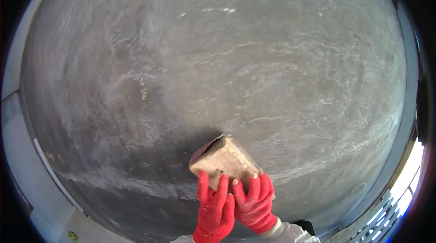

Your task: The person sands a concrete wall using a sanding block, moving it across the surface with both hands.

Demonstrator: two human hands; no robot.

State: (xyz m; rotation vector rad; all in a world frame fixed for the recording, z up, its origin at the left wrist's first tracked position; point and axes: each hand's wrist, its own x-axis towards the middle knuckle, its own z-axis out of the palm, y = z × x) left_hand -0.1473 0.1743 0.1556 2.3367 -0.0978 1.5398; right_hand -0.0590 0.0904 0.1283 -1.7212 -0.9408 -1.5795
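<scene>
Block [223, 157] against grey wall [227, 61], just above left hand [214, 209] and right hand [254, 204], both gripping its lower edge.

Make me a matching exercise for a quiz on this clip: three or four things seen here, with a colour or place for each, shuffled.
Things:
1. gloves
2. sanding block
3. wall surface
4. sleeve

Colour or place:
A. grey, streaked with pale marks
B. white, at the right wrist
C. red
D. tan, pressed under both hands' fingers

Pairs: 1-C, 2-D, 3-A, 4-B
</scene>
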